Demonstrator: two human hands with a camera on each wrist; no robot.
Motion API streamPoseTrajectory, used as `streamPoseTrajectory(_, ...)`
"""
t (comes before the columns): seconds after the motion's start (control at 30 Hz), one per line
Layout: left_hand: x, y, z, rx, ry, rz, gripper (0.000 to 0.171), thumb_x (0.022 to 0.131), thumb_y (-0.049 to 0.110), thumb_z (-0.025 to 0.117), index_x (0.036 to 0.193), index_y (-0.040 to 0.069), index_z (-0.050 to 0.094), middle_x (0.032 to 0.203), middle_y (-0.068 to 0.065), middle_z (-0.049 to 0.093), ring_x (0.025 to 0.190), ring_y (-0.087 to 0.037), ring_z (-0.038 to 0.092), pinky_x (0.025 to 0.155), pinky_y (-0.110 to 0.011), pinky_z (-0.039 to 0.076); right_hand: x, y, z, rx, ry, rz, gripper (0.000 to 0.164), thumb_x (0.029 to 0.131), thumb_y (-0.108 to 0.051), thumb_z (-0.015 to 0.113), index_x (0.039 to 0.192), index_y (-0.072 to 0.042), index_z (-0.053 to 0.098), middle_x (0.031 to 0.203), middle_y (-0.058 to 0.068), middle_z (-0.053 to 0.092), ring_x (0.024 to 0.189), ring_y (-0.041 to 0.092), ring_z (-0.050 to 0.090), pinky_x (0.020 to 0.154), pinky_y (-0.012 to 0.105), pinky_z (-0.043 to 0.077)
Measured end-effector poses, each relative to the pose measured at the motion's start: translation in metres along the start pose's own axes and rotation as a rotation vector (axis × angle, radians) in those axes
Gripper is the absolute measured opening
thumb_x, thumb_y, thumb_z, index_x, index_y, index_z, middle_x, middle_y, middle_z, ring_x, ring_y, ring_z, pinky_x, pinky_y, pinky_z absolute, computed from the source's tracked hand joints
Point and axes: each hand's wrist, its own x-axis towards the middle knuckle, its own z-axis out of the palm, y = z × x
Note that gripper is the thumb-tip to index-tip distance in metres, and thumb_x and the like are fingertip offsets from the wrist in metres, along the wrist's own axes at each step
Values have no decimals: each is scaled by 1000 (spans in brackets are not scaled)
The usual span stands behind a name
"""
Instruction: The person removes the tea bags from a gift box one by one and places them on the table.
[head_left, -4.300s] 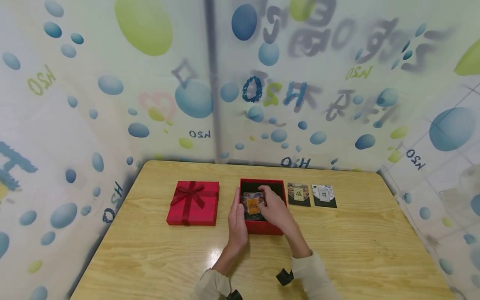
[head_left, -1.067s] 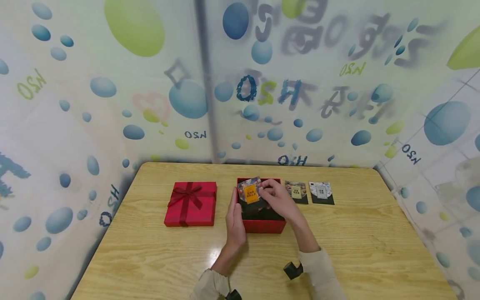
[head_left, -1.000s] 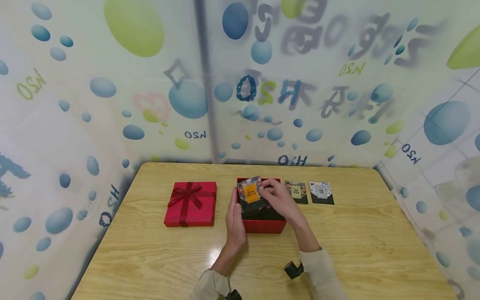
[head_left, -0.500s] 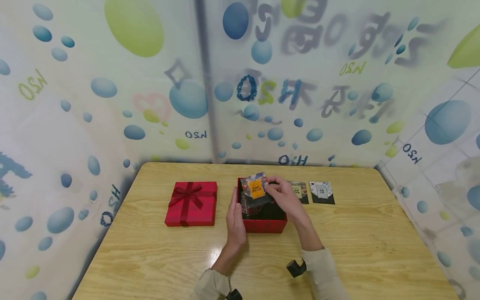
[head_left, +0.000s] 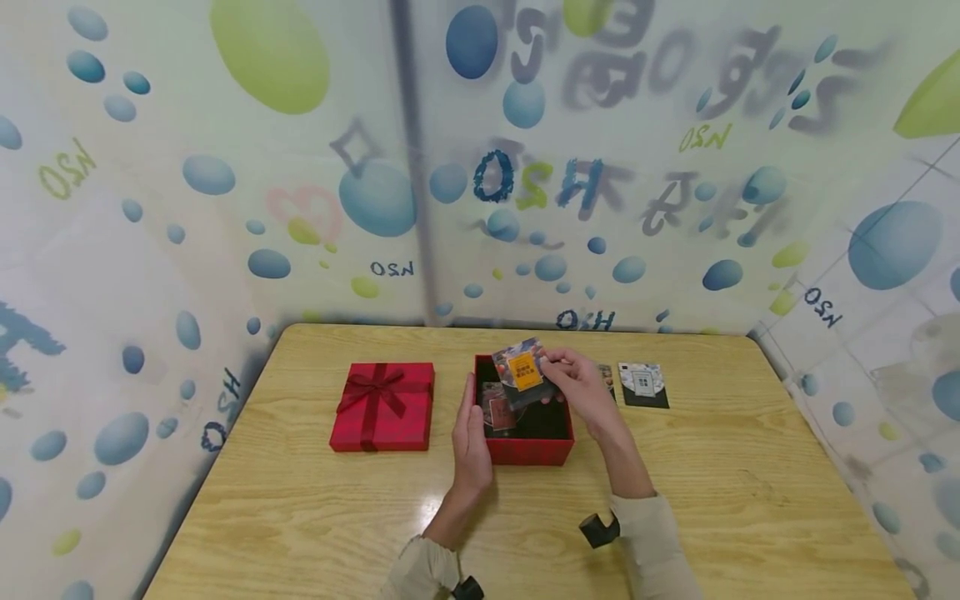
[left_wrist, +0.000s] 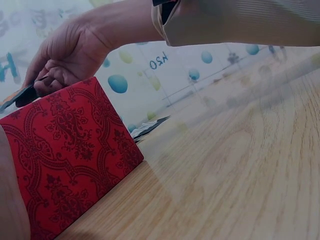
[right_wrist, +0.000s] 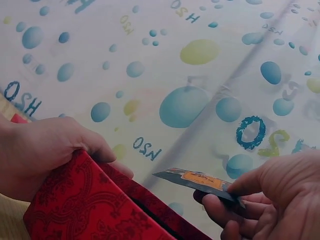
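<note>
An open red box (head_left: pixel 531 452) with a dark inside stands at mid-table. My left hand (head_left: pixel 471 442) lies along its left wall with straight fingers, steadying it. Over the box, my right hand (head_left: pixel 588 396) pinches a flat, square packet (head_left: pixel 522 372) by its right edge, thumb on top. The packet is black with a food-like picture and an orange label; in the right wrist view its flat side (right_wrist: pixel 200 181) tilts above the box rim. Another packet with a reddish label (head_left: pixel 502 412) lies inside the box at the left.
Left of the box sits a red lid (head_left: pixel 397 425) with a dark red ribbon bow. To the right are a packet with a white label (head_left: pixel 643 385) and another packet (head_left: pixel 608 380), mostly covered by my right hand. A printed wall sheet (head_left: pixel 525 275) rises behind the table.
My right hand has lifted the orange-labelled packet out of the box and moved it up and rightward, uncovering the reddish-labelled packet inside. My left hand stays at the box's left side.
</note>
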Motion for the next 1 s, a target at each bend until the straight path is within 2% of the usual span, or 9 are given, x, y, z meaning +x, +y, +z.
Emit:
streamPoseTrajectory(0.07, 0, 0, 0, 5, 5, 14, 52, 114, 9, 25, 164, -1, 23, 172, -7, 25, 159, -27, 20, 123, -17, 18, 0, -1, -1, 36, -8, -3, 33, 110, -24, 56, 127, 4, 58, 108, 16, 73, 64, 17, 67, 62, 24, 50)
streamPoseTrajectory(0.2, 0, -2, -1, 8, 12, 23, 51, 114, 11, 26, 165, 2, 24, 171, -7, 25, 159, -28, 20, 123, -17, 19, 0, -1, -3, 47, -3, -1, 33, 110, -23, 56, 129, 3, 57, 109, 19, 72, 61, 17, 67, 62, 25, 51)
streamPoseTrajectory(0.3, -1, -2, -2, 12, 13, 0, 52, 114, 11, 26, 166, 5, 25, 172, -3, 25, 159, -24, 21, 123, -17, 19, 0, -2, -4, 41, -8, -3, 33, 110, -20, 56, 132, 3, 55, 112, 21, 73, 65, 17, 69, 63, 27, 51)
streamPoseTrajectory(0.5, 0, -3, -3, 23, 22, 2, 51, 114, 9, 26, 164, -1, 25, 171, -5, 26, 159, -25, 21, 123, -17, 18, 1, -3, -9, 20, -34, -17, 34, 108, -16, 58, 136, 3, 53, 118, 22, 72, 74, 20, 72, 65, 27, 50)
streamPoseTrajectory(0.67, 0, -3, -1, 15, 6, 7, 52, 113, 5, 27, 164, 0, 25, 171, -7, 26, 159, -28, 21, 123, -17, 18, -1, -1, -16, -2, -22, -12, 35, 108, -15, 59, 138, 2, 53, 113, 17, 73, 75, 16, 72, 68, 29, 51)
streamPoseTrajectory(0.8, 0, -2, 0, 16, -2, -5, 52, 113, 6, 27, 165, 2, 24, 172, -5, 26, 159, -26, 21, 123, -16, 18, -4, 2, -25, -11, -21, 1, 36, 109, -15, 57, 139, 3, 51, 109, 13, 72, 81, 21, 74, 78, 33, 56)
streamPoseTrajectory(1.0, 0, -2, -1, 20, 2, 6, 52, 114, 8, 27, 165, 4, 25, 171, -4, 26, 159, -25, 21, 124, -17, 17, -8, 8, -41, -18, 0, -5, 37, 108, -13, 57, 140, 4, 50, 103, 9, 72, 82, 20, 74, 83, 28, 57)
